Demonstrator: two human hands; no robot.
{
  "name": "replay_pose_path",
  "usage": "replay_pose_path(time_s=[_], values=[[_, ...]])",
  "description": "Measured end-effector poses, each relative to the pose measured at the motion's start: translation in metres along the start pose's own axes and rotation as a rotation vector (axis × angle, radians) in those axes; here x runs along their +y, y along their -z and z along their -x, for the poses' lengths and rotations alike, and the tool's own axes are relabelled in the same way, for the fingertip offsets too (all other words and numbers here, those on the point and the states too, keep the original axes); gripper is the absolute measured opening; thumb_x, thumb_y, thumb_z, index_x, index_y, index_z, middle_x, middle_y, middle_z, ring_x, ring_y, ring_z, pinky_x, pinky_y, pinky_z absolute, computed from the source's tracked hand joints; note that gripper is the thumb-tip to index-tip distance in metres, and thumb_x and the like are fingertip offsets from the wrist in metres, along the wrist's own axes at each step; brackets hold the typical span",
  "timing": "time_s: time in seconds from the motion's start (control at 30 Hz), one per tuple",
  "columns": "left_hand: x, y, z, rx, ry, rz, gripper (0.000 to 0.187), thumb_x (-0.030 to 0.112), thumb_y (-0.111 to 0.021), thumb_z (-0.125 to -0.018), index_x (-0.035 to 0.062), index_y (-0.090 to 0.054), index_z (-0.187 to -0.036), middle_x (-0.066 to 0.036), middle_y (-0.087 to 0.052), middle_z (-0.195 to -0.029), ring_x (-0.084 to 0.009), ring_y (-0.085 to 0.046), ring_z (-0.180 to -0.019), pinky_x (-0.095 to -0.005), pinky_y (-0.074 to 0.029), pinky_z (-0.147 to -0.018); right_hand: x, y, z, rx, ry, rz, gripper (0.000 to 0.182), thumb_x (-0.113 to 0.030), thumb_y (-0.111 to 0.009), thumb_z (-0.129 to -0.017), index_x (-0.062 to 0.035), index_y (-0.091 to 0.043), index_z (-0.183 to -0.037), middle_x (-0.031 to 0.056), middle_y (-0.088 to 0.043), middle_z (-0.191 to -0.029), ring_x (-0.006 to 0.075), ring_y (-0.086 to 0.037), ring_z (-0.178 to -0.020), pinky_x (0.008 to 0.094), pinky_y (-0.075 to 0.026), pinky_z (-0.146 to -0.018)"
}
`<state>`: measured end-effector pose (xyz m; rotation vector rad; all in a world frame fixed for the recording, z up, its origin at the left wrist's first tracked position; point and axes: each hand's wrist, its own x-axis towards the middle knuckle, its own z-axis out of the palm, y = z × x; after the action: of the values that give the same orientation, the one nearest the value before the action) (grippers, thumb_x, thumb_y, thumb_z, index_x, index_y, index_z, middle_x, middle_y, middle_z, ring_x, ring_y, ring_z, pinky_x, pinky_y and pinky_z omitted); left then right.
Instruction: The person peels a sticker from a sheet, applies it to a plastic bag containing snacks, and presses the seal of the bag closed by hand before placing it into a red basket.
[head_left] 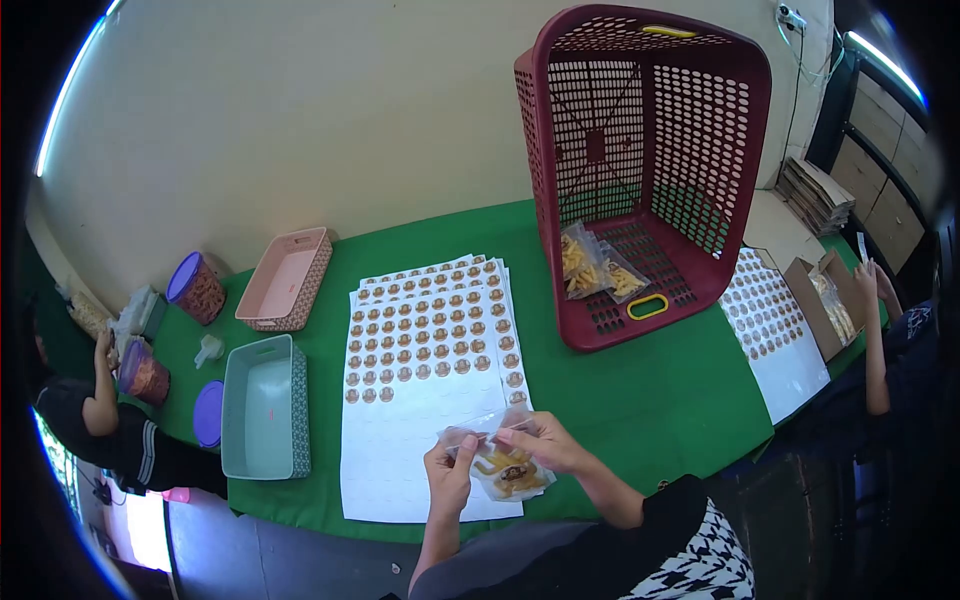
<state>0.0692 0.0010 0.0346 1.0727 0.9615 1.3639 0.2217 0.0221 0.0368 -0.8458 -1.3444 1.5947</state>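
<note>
My left hand and my right hand pinch the top edge of a clear plastic bag from both sides. Yellowish snack pieces and a round brown label show in the bag. Beneath it lie white sheets with rows of round brown stickers, their lower part bare of stickers. To the right, a large maroon basket lies on its side with its opening toward me, and filled snack bags rest inside it.
A green tray, a pink tray, a purple-lidded tub and a purple lid stand left on the green table. A co-worker is at left; another's arm is at right beside a cardboard box and more sticker sheets.
</note>
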Motion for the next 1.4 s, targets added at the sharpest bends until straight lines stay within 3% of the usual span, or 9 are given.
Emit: replay_pose_path(time_s=[0.3,0.43,0.53,0.67,0.83,1.0,1.23,1.33,1.4], values=[[-0.007,0.004,-0.010,0.057,0.003,0.060,0.017,0.015,-0.056,-0.080,-0.0010,-0.057,-0.082,-0.005,-0.057,-0.075,-0.0094,-0.052,-0.069,-0.0220,-0.041,-0.064,0.003,-0.003,-0.007,0.031,0.023,-0.006,0.033,-0.027,-0.034,-0.089,-0.0018,-0.052,-0.077,0.0027,-0.052,-0.074,0.0103,-0.048,-0.074,0.0259,-0.038,-0.071],[-0.001,0.005,-0.017,-0.213,0.204,-0.102,0.023,0.015,-0.064,-0.073,-0.0033,-0.057,-0.086,-0.007,-0.059,-0.078,-0.0110,-0.055,-0.074,-0.0230,-0.044,-0.067,0.009,0.007,-0.005,0.133,0.035,0.017,0.035,-0.027,-0.032,-0.089,-0.0010,-0.053,-0.078,0.0033,-0.052,-0.075,0.0113,-0.048,-0.076,0.0267,-0.038,-0.073],[-0.013,0.010,-0.020,-0.274,0.325,-0.287,0.021,0.012,-0.066,-0.071,-0.0036,-0.058,-0.082,-0.007,-0.059,-0.073,-0.0095,-0.055,-0.067,-0.0213,-0.044,-0.061,0.009,0.006,-0.006,0.292,0.052,-0.087,0.033,-0.029,-0.038,-0.087,0.0002,-0.053,-0.085,0.0044,-0.052,-0.077,0.0122,-0.048,-0.077,0.0282,-0.039,-0.073],[-0.027,0.016,-0.020,-0.080,0.194,-0.133,0.014,0.011,-0.064,-0.073,-0.0013,-0.057,-0.071,-0.005,-0.058,-0.064,-0.0066,-0.051,-0.058,-0.0195,-0.040,-0.054,0.015,0.003,-0.001,0.228,0.075,0.266,0.045,-0.034,-0.060,-0.075,0.0029,-0.049,-0.099,0.0083,-0.055,-0.082,0.0158,-0.052,-0.081,0.0298,-0.042,-0.072],[-0.023,0.013,-0.012,-0.195,0.187,-0.012,0.018,0.011,-0.056,-0.079,-0.0025,-0.052,-0.090,-0.008,-0.057,-0.084,-0.0116,-0.053,-0.074,-0.0248,-0.045,-0.066,0.012,0.041,0.002,-0.077,0.038,0.278,0.042,-0.022,-0.068,-0.069,0.0019,-0.050,-0.099,0.0090,-0.057,-0.088,0.0163,-0.056,-0.079,0.0284,-0.045,-0.070],[-0.019,0.046,-0.014,0.024,0.113,-0.150,0.023,0.012,-0.051,-0.081,0.0000,-0.046,-0.101,-0.011,-0.053,-0.097,-0.0178,-0.054,-0.083,-0.0277,-0.044,-0.071,-0.055,0.140,0.007,0.556,0.322,-0.002,0.042,-0.002,-0.065,-0.066,0.0001,-0.047,-0.104,0.0068,-0.055,-0.097,0.0150,-0.055,-0.087,0.0299,-0.045,-0.078],[-0.011,0.133,0.017,0.437,0.082,-0.317,0.022,0.020,-0.049,-0.083,0.0033,-0.049,-0.097,-0.007,-0.053,-0.093,-0.0136,-0.053,-0.079,-0.0247,-0.042,-0.067,-0.026,0.324,-0.051,0.867,-0.086,0.711,0.045,-0.014,-0.069,-0.059,0.0009,-0.048,-0.096,0.0139,-0.056,-0.092,0.0217,-0.055,-0.085,0.0312,-0.043,-0.074],[-0.007,0.157,0.039,0.626,0.062,-0.309,0.019,0.018,-0.050,-0.083,0.0034,-0.050,-0.095,-0.006,-0.052,-0.090,-0.0123,-0.052,-0.077,-0.0232,-0.041,-0.066,0.002,0.350,-0.069,1.051,-0.134,0.941,0.061,-0.027,-0.072,-0.056,0.0003,-0.043,-0.103,0.0175,-0.053,-0.095,0.0309,-0.052,-0.090,0.0381,-0.040,-0.079],[-0.007,0.166,0.056,0.743,0.080,-0.324,0.019,0.019,-0.050,-0.082,0.0034,-0.050,-0.095,-0.005,-0.052,-0.090,-0.0121,-0.052,-0.077,-0.0229,-0.041,-0.066,0.012,0.336,-0.079,1.280,-0.138,1.114,0.052,-0.019,-0.066,-0.063,-0.0007,-0.041,-0.104,0.0175,-0.049,-0.095,0.0322,-0.046,-0.093,0.0401,-0.036,-0.082]])
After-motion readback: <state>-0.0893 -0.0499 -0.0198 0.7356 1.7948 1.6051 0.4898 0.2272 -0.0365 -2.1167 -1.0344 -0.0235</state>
